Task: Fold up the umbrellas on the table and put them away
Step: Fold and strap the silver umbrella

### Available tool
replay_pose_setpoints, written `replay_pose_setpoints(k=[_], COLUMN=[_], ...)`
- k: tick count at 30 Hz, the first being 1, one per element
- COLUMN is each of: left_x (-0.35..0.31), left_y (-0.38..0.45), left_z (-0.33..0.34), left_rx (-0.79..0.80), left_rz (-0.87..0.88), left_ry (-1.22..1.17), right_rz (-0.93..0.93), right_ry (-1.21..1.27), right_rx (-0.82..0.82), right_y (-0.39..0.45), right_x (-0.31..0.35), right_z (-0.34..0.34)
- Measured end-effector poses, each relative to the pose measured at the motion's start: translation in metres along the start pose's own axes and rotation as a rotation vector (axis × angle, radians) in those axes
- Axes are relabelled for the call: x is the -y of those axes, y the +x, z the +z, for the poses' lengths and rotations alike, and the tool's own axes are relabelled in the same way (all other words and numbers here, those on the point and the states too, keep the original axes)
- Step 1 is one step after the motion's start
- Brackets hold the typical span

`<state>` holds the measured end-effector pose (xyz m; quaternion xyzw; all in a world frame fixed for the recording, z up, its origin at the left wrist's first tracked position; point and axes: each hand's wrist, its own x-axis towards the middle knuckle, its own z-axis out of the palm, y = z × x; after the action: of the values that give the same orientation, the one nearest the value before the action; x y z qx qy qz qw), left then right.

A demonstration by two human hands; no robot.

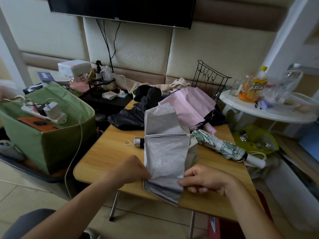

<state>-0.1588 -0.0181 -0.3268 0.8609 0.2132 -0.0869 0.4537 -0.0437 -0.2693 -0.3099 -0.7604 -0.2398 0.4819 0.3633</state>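
Four umbrellas lie on the wooden folding table [107,152], which fills the middle of the frame below the black television [120,9] at the top edge. Largest of them, the silver-grey umbrella [164,138] sprawls at centre with its canopy panels spread flat and its handle [138,142] pointing left. Behind it, toward the upper right, the pink umbrella [191,104] sits half collapsed, and the black umbrella [133,114] is crumpled to the upper left of it. The leaf-patterned umbrella [224,145] at centre right is already rolled and strapped. At the lower centre, the left hand [133,169] pinches the near left edge of the silver canopy, while the right hand [205,180] grips the near right edge with curled fingers. My reading is that a pleat is being gathered. The risk is that the slack fabric bunches unevenly or a rib snags, so the canopy will not wrap tight; the panel overhanging the near table edge could also drag the umbrella off if either hold loosens. As for writing, the television shows small letters at its lower rim that look like "TCL", and the yellow-capped drink bottle [252,88] at the right carries a label too blurred to read.
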Motion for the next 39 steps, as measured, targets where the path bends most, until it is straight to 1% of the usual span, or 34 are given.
replay_pose_setpoints(k=[2, 5, 7, 8, 9, 11, 12, 14, 16, 19, 22, 24, 25, 28, 31, 34, 36, 39], left_x=[0.000, 0.000, 0.003, 0.004, 0.004, 0.004, 0.004, 0.004, 0.004, 0.001, -0.001, -0.001, -0.001, -0.001, -0.001, -0.002, -0.001, -0.001], left_y=[0.001, 0.001, 0.003, 0.003, 0.003, 0.003, 0.003, 0.002, 0.002, -0.001, -0.002, -0.003, -0.004, -0.005, -0.003, -0.002, -0.001, -0.002], left_z=[0.002, 0.004, 0.005, 0.006, 0.007, 0.008, 0.008, 0.008, 0.008, 0.009, 0.010, 0.010, 0.010, 0.010, 0.007, 0.004, 0.005, 0.009], left_rx=[-0.012, -0.024, -0.045, -0.054, -0.063, -0.079, -0.086, -0.097, -0.097, -0.095, -0.095, -0.096, -0.098, -0.100, -0.072, -0.076, -0.110, -0.129], left_rz=[0.006, 0.022, 0.049, 0.064, 0.076, 0.097, 0.105, 0.119, 0.129, 0.130, 0.135, 0.150, 0.157, 0.150, 0.125, 0.087, 0.077, 0.108], left_ry=[0.012, 0.032, 0.074, 0.103, 0.132, 0.174, 0.191, 0.218, 0.231, 0.254, 0.287, 0.306, 0.316, 0.326, 0.270, 0.188, 0.233, 0.349], right_rz=[-0.023, -0.016, -0.038, -0.059, -0.083, -0.125, -0.145, -0.181, -0.203, -0.193, -0.148, -0.090, -0.059, 0.025, 0.080, 0.093, 0.112, 0.187], right_ry=[0.006, -0.018, 0.070, 0.143, 0.229, 0.398, 0.461, 0.538, 0.587, 0.623, 0.567, 0.438, 0.374, 0.221, 0.087, 0.026, -0.003, -0.097], right_rx=[-0.092, -0.414, -0.621, -0.686, -0.721, -0.727, -0.729, -0.784, -0.839, -0.840, -0.858, -0.839, -0.797, -0.550, -0.294, -0.117, -0.086, -0.117], right_y=[0.000, 0.005, 0.012, 0.016, 0.019, 0.024, 0.026, 0.031, 0.037, 0.042, 0.040, 0.036, 0.034, 0.023, 0.015, 0.016, 0.015, 0.012], right_x=[0.000, 0.002, 0.001, 0.001, 0.001, 0.004, 0.006, 0.008, 0.008, 0.008, 0.009, 0.011, 0.012, 0.018, 0.018, 0.015, 0.016, 0.017], right_z=[-0.001, -0.001, -0.001, -0.001, -0.001, 0.001, 0.002, 0.003, 0.000, -0.002, -0.001, -0.001, -0.001, 0.001, 0.004, 0.008, 0.010, 0.011])
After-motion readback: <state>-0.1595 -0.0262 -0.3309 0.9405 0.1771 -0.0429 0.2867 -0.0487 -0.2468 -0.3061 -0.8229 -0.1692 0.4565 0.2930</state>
